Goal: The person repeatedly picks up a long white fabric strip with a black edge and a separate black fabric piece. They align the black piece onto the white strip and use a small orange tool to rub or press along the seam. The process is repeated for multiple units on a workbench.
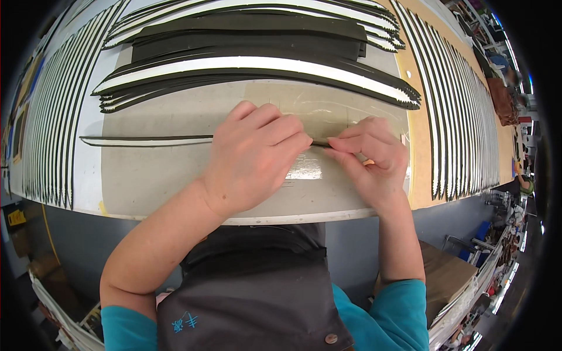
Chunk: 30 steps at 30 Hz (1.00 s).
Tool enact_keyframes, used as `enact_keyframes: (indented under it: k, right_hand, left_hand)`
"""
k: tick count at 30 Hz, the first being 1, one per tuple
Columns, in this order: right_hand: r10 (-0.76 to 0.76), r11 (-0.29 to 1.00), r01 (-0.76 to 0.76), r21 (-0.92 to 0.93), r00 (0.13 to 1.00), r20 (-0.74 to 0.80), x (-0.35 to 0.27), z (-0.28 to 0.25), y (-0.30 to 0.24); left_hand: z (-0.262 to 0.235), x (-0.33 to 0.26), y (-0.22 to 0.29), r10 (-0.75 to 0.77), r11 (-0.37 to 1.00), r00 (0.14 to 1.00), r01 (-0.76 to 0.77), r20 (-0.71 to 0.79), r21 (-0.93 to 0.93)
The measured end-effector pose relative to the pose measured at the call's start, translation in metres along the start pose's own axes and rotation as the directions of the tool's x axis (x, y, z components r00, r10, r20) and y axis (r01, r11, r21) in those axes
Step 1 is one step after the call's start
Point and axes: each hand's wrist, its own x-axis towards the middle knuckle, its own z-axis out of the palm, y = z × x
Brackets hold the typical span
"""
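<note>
A long, narrow black-and-white strip (pixel 149 141) lies crosswise on the grey work mat (pixel 170 175), its pointed end toward the left. My left hand (pixel 257 152) is closed over the middle of this strip, thumb and fingers pinching it. Just to the right, my right hand (pixel 372 155) pinches the strip between thumb and fingertips. Between the two hands only a short, dark piece of it shows. Whatever part lies inside or beyond my right fingers is hidden.
Behind my hands lies a stack of black strips with white bands (pixel 257 65), and a flat black stack (pixel 252 38) beyond it. Rows of narrow strips lie at the left (pixel 64 105) and right (pixel 459 111). The table's front edge (pixel 275 220) runs below my wrists.
</note>
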Motion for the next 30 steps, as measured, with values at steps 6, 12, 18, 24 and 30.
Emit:
enact_keyframes:
  k: [6,12,18,24,30]
  right_hand:
    - [-0.064,0.984,0.078,-0.162,0.994,0.093,-0.018,0.004,0.000]
    - [-0.035,0.971,0.073,-0.228,0.986,0.164,-0.030,-0.005,-0.009]
    - [0.118,0.975,-0.084,-0.208,0.981,0.154,-0.011,-0.022,-0.004]
    - [0.260,0.961,-0.228,-0.156,0.936,0.237,0.000,-0.025,-0.003]
    - [0.350,0.926,-0.369,0.083,0.920,0.178,-0.011,-0.018,-0.004]
  left_hand:
    - [0.008,-0.018,0.003,-0.016,1.000,1.000,0.016,0.022,0.018]
    - [0.007,-0.020,0.005,-0.029,0.999,0.997,0.026,0.069,0.037]
    - [0.003,-0.019,0.004,-0.072,0.997,0.993,0.074,0.096,-0.022]
    - [-0.004,-0.004,-0.002,-0.146,0.972,0.971,0.176,0.189,-0.153]
    - [0.009,0.005,0.002,-0.175,0.963,0.971,0.203,0.163,-0.175]
